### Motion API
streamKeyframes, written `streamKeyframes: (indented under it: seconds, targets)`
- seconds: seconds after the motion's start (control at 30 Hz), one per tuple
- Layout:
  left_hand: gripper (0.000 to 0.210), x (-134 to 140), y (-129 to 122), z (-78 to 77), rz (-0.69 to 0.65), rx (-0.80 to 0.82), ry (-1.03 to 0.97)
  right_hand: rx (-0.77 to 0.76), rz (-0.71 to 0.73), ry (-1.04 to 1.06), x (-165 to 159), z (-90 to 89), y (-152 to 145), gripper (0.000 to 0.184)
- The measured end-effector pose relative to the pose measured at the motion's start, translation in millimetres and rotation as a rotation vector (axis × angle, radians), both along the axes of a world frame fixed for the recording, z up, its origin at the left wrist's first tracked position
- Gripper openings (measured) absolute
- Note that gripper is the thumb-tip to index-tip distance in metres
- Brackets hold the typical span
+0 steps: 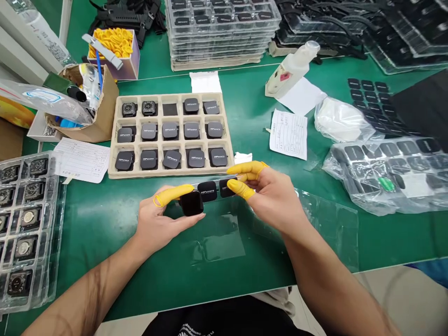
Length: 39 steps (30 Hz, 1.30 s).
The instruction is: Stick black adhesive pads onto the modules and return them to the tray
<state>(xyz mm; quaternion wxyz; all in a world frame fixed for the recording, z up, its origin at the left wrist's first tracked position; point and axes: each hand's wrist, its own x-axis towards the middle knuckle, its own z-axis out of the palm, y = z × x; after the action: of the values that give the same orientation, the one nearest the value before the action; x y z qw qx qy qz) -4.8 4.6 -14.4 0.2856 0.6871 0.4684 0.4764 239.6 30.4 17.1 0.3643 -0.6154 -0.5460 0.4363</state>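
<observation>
The left hand (156, 218) pinches a black-screened watch (192, 204) above the worktop (147, 284) while the right hand (275, 196) grips a strip of black squares (207, 190) just beside it, so a slack pinch could drop the watch or a tug crease the strip
</observation>
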Motion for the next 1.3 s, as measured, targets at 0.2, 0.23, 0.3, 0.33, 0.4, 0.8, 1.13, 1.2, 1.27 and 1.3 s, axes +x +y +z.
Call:
streamKeyframes:
  seconds: [0.2, 0.23, 0.3, 0.33, 0.4, 0.8, 1.13, 1.2, 1.27, 1.3]
  targets:
    - [0.046, 0, -1, 3.6, 0.033, -0.068, -0.006, -0.114, 0.031, 0.131, -1, -1.1, 3, 0.044]
    - [0.045, 0, -1, 5.9, 0.038, -0.114, -0.012, -0.112, 0.026, 0.134, -3, -2.5, 3, 0.043]
    - [0.048, 0, 1, 9.2, 0.05, -0.254, -0.055, -0.067, 0.005, 0.14, -4, -4.4, 4, 0.038]
    - [0.051, 0, 2, 10.0, 0.056, -0.336, -0.105, -0.031, -0.006, 0.155, -3, -4.1, 5, 0.035]
    - [0.06, 1, 4, 9.7, 0.059, -0.48, -0.238, 0.006, -0.021, 0.258, 3, 0.2, 8, 0.033]
    - [0.053, 0, 2, -2.8, -0.039, -0.402, -0.052, -0.146, 0.18, 0.369, -29, 17.8, 5, 0.031]
    - [0.049, 2, 3, 2.3, -0.041, -0.321, 0.035, -0.272, 0.019, 0.365, -44, 3.6, -2, 0.046]
    - [0.048, 3, 3, 2.7, -0.039, -0.32, 0.04, -0.302, 0.037, 0.369, -44, 2.1, -2, 0.047]
    - [0.049, 3, 2, 2.9, -0.033, -0.333, 0.029, -0.289, 0.037, 0.363, -39, 3.2, -1, 0.046]
    - [0.05, 2, 2, 3.0, -0.028, -0.341, 0.022, -0.26, 0.033, 0.36, -35, 4.7, -1, 0.044]
